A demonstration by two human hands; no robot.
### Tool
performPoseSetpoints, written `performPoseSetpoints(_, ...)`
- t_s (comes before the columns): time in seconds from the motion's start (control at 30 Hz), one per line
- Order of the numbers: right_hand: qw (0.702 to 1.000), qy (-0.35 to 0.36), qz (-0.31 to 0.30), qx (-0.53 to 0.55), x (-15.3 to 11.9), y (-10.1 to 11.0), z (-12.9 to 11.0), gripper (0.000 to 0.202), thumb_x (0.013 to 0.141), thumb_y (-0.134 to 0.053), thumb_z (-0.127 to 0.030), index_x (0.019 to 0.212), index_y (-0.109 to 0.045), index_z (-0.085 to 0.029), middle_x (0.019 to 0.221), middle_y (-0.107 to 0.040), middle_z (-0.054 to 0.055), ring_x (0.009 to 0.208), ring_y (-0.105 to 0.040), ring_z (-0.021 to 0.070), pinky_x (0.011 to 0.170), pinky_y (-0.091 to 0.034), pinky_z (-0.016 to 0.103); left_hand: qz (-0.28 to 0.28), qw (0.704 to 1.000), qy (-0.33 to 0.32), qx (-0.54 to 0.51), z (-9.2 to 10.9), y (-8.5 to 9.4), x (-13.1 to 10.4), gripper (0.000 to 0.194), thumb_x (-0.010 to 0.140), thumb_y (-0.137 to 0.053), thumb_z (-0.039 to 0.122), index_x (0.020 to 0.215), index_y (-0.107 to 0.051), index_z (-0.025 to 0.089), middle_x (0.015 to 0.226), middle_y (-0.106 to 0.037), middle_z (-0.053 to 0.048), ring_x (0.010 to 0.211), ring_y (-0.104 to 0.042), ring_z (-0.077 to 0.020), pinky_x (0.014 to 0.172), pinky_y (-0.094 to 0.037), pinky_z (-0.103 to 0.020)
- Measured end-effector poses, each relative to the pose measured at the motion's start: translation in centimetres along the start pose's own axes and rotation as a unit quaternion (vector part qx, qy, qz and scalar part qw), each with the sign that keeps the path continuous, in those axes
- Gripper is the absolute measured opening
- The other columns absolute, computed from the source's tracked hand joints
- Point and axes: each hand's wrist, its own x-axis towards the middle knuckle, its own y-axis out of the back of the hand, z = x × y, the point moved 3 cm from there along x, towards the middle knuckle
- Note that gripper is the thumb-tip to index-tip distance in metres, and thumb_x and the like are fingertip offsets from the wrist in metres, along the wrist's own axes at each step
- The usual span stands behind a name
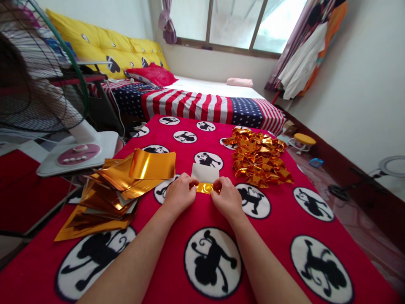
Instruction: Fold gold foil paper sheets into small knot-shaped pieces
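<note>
Foil sheet lies between both hands' grip (its near edge folded)

A fan with a pink control panel stands at the left, near a yellow cushioned backrest. Beyond, a bed with a white top and a stars-and-stripes cover carries a red pillow and, farther right, a folded pink item. Behind it is a window. Clothes hang at the right, above a yellow-topped stool and a small blue object on the floor.
</note>
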Motion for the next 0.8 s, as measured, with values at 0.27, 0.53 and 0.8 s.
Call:
performPoseSetpoints(0.27, 1.0, -0.008, 0.002, 0.013, 0.1, -0.2, 0.4, 0.018, 0.07, -0.051, -0.011, 0.083, -0.055, -0.022, 0.086, -0.06, 0.0, 0.079, -0.058, 0.016, 0.06, -0.032, 0.025, 0.035, 0.999, 0.033, 0.021, 0.7, -0.3, -0.3, 0.029, 0.071, -0.07, 0.046, 0.087, -0.072, 0.023, 0.091, -0.065, -0.004, 0.081, -0.064, -0.0201, 0.071, -0.048, -0.03)
performPoseSetpoints(0.53, 1.0, -0.022, -0.002, 0.007, 0.0, 0.0, -0.1, 0.011, 0.072, -0.054, -0.017, 0.081, -0.056, -0.023, 0.085, -0.06, -0.001, 0.078, -0.059, 0.0157, 0.06, -0.032, 0.026, -0.024, 1.0, 0.005, -0.019, -0.4, 0.1, 0.3, 0.025, 0.078, -0.057, 0.024, 0.096, -0.074, 0.023, 0.095, -0.067, -0.005, 0.089, -0.064, -0.0195, 0.081, -0.049, -0.028)
performPoseSetpoints(0.8, 1.0, -0.007, -0.002, 0.013, 0.1, -0.1, -0.2, 0.018, 0.072, -0.067, -0.031, 0.086, -0.06, -0.022, 0.088, -0.06, -0.001, 0.076, -0.058, 0.0151, 0.061, -0.035, 0.025, -0.027, 0.999, 0.001, -0.028, -0.3, 0.1, 0.2, 0.025, 0.079, -0.058, 0.022, 0.097, -0.075, 0.023, 0.095, -0.067, -0.005, 0.09, -0.064, -0.0197, 0.084, -0.049, -0.028)
